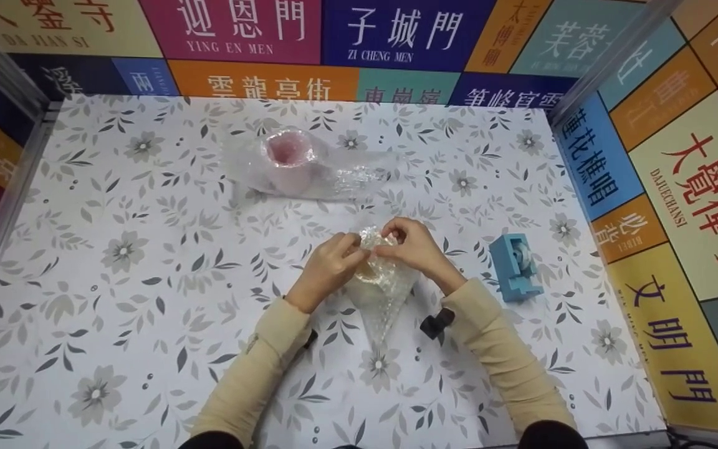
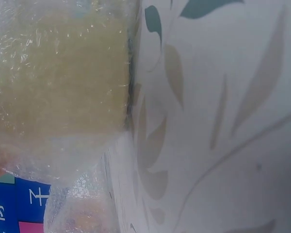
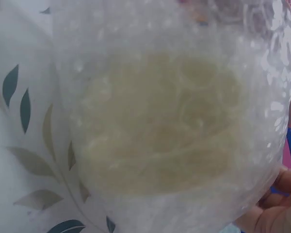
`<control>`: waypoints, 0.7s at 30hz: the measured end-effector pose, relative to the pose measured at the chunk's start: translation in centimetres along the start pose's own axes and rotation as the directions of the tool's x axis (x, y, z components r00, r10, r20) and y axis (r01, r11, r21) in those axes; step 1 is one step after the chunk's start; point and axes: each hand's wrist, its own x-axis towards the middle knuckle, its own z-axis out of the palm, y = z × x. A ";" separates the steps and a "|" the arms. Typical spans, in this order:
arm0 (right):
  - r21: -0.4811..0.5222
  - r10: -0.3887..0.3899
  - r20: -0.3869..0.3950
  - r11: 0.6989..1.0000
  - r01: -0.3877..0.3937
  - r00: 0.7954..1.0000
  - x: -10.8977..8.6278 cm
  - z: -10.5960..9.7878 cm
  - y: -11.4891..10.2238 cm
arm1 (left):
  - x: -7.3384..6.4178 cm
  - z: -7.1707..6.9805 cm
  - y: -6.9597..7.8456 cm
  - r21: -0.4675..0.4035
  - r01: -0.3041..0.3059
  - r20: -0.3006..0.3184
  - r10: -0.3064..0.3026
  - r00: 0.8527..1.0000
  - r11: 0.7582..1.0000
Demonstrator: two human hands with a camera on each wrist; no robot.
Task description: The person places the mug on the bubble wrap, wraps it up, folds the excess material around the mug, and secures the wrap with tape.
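Observation:
Both hands meet over a sheet of clear bubble wrap near the table's middle. Inside the wrap is a pale yellow object, blurred by the plastic; it also fills much of the left wrist view. The left hand pinches the top of the wrap from the left. From the right, the right hand pinches the wrap with thumb and fingers close to the left fingertips. One long corner of the sheet points toward the person. Some right-hand fingers show at the wrap's edge in the right wrist view.
Farther back lies a pink cup-like thing wrapped in bubble wrap. A teal tape dispenser with a roll of tape stands to the right of the right forearm. The tabletop has a floral print. Panels with writing border the back and sides.

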 end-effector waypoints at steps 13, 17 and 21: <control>0.191 0.104 0.046 0.975 -0.111 0.994 0.6 0.8 0.7 | -0.3 0.0 0.1 0.018 -0.001 -0.025 0.001 1.000 1.000; 0.144 0.095 0.005 0.985 -0.095 0.995 0.8 1.1 0.7 | -0.2 -0.2 0.1 0.019 0.006 -0.009 -0.006 1.000 1.000; 0.077 0.104 -0.012 0.992 -0.103 0.994 1.1 1.2 0.5 | -0.3 -0.2 0.0 0.031 0.002 -0.009 -0.002 1.000 1.000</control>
